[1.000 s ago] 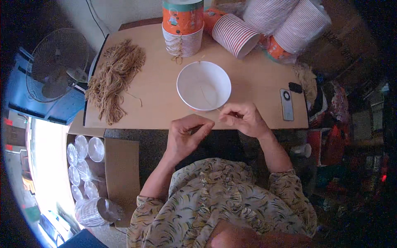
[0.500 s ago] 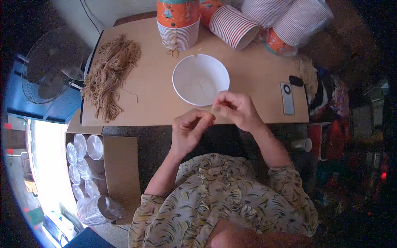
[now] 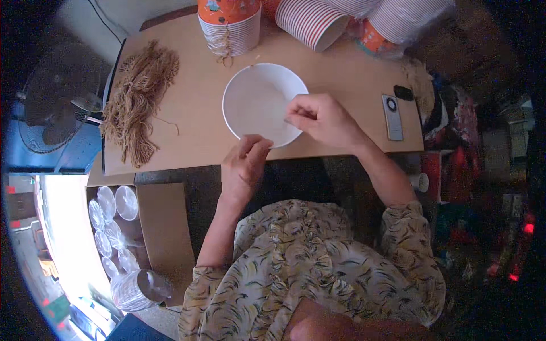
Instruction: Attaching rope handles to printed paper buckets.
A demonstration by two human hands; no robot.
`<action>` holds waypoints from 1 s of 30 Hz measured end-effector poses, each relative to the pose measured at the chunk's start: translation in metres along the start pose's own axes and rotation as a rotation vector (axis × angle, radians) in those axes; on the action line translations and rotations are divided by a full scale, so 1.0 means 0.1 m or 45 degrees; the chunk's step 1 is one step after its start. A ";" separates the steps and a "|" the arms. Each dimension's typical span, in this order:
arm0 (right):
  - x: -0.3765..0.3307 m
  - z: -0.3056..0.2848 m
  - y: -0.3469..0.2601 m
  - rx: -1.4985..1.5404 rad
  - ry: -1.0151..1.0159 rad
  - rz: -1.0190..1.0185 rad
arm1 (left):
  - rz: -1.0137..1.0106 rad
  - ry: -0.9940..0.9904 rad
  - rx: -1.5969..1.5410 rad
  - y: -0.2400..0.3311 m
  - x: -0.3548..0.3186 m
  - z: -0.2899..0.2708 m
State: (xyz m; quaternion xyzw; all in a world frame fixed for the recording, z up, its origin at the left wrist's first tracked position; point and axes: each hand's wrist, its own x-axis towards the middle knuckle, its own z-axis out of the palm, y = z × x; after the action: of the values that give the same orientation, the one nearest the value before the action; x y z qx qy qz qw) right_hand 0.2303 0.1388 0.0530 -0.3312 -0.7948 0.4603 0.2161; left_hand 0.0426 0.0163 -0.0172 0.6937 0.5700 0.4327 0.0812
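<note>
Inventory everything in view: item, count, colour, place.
Table: 1, tan, centre
Open tub: 1, white, table front
Twine bundle: 1, brown, table left
Upright tub stack: 1, orange-white, table back
Lying tub stack: 1, red-white striped, table back
Wrapped tub stacks: at least 2, white-orange, back right
Phone: 1, silver, table right
Small object: 1, black, beside phone
Fan: 1, grey, left of table
Carton: 1, brown, lower left
Wrapped containers: several, clear, in or by carton
Clutter: uncountable, mixed, far right
Left hand: 1, bare, by tub's near rim
Right hand: 1, bare, by tub's right rim
</note>
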 end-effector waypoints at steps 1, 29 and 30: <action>-0.03 0.03 0.01 0.003 -0.002 0.013 | -0.007 -0.009 -0.007 0.02 -0.05 0.00; -0.28 0.22 -0.01 -0.161 -0.209 0.338 | 0.120 0.008 -0.011 0.11 -0.28 0.06; -0.28 0.22 -0.03 -0.229 -0.216 0.357 | 0.125 0.003 -0.001 0.12 -0.27 0.05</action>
State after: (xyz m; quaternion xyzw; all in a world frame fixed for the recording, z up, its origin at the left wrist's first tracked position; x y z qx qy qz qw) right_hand 0.2345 0.1045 0.0444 -0.4167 -0.7942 0.4393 0.0513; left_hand 0.0555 -0.0088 -0.0269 0.7203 0.5352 0.4374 0.0596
